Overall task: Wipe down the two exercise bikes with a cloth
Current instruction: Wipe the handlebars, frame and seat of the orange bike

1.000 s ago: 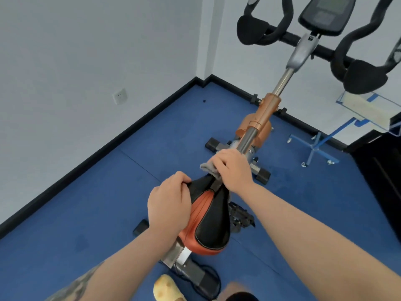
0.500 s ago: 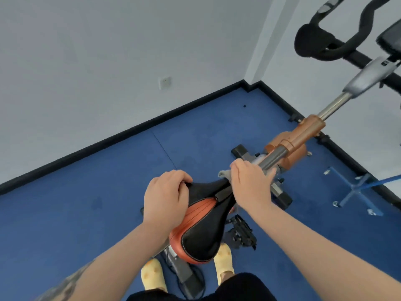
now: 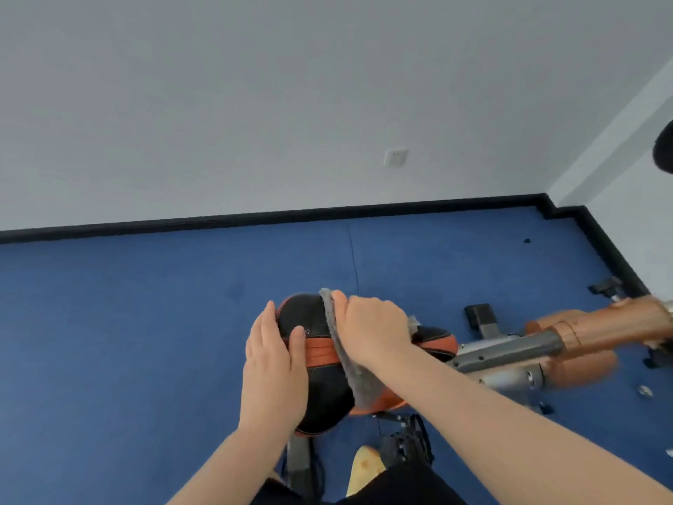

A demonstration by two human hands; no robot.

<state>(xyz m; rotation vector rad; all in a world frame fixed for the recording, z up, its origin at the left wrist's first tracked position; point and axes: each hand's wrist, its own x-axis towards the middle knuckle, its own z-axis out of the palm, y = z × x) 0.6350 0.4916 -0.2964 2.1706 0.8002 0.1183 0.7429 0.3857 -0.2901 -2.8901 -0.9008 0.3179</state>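
**Saddle under wipe, one hand bracing, one hand working the cloth**

Nearest the camera, at the bottom edge, a yellow shoe and dark clothing show where the person stands, close against the rear of the bike. A black pedal sits just beside the shoe.

Above these, both forearms reach to the saddle, black with orange trim. The left hand lies flat on the wide rear of the saddle, fingers straight and together, thumb set across the orange band. In my judgement it is placed there to brace the seat against the rubbing force. The right hand is curled over the grey cloth, thumb pinching its upper edge, and presses it across the middle of the saddle. The cloth runs as a strip over the top and hangs down the near side, which suggests a stroke along the seat.

Beyond the saddle nose, the grey frame tube leads right into the orange housing, blurred. A black foot of the bike rests on the blue floor.

Farthest off, a white wall socket sits above the black skirting. A dark rounded shape, possibly a handlebar pad, shows at the right edge.

A small mark on the saddle near the left thumb is too small to read. No other writing or brand is legible. Only one bike is seen.
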